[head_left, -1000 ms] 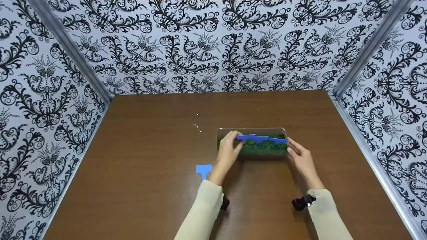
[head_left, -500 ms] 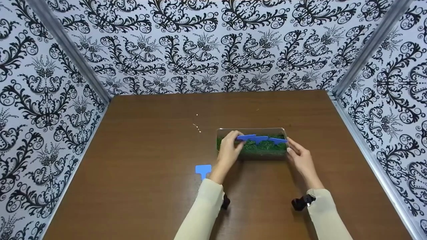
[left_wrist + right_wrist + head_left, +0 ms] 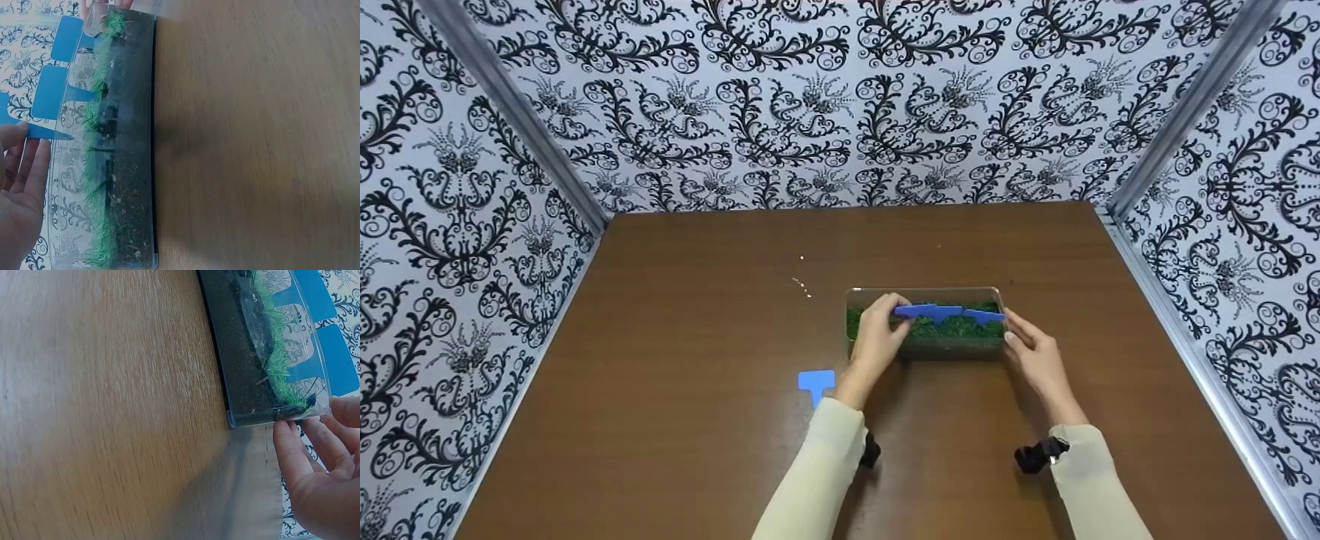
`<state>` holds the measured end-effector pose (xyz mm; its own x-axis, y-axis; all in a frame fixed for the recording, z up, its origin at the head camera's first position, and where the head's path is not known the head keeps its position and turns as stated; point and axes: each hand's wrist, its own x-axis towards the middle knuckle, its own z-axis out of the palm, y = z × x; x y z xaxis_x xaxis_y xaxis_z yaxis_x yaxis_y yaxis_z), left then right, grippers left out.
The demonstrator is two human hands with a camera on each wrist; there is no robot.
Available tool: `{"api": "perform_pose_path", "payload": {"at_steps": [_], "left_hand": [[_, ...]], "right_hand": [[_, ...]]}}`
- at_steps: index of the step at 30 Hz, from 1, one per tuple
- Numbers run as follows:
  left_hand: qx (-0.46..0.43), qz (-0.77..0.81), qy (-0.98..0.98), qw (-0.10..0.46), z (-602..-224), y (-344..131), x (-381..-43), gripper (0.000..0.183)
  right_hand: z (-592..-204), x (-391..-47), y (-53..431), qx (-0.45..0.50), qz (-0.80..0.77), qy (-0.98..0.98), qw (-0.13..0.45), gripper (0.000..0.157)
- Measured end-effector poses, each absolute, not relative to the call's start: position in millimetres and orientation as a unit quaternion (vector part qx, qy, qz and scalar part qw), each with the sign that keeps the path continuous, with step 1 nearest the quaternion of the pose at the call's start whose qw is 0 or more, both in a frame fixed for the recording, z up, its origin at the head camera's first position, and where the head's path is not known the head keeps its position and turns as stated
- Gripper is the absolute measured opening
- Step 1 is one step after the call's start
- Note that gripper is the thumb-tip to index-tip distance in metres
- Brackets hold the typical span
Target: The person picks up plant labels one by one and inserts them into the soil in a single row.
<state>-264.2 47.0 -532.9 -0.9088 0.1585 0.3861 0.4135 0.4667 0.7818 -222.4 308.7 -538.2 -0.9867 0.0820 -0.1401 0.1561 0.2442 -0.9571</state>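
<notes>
A clear rectangular container [image 3: 952,350] holds dark soil [image 3: 130,169] and a strip of green grass [image 3: 954,328]. Two blue T-shaped plant labels, one in the middle [image 3: 49,93] and one at the right [image 3: 985,316], stand in it with their stems down in the grass. My left hand [image 3: 877,334] pinches a third blue plant label [image 3: 44,131] between thumb and fingers; its pointed tip is at the container's upper edge in the left wrist view. At the right end my right hand [image 3: 1039,358] touches the end wall with extended fingers [image 3: 291,450].
Another blue plant label [image 3: 816,380] lies flat on the brown table [image 3: 682,337], left of my left forearm, its stem end partly hidden by the sleeve. Patterned walls [image 3: 780,112] enclose the table at the back and sides.
My left hand has shifted slightly right with its plant label, which now lines up with the middle label in the head view. My right hand and the container stay in place.
</notes>
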Motion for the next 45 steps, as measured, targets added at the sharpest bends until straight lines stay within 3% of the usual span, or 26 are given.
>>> {"api": "perform_pose_path", "payload": {"at_steps": [45], "left_hand": [[-0.075, -0.423, -0.899, 0.083, -532.6, 49.0, -273.0, 0.012]], "right_hand": [[-537.1, -222.0, 308.6, 0.075, -0.606, 0.791, 0.034, 0.049]]}}
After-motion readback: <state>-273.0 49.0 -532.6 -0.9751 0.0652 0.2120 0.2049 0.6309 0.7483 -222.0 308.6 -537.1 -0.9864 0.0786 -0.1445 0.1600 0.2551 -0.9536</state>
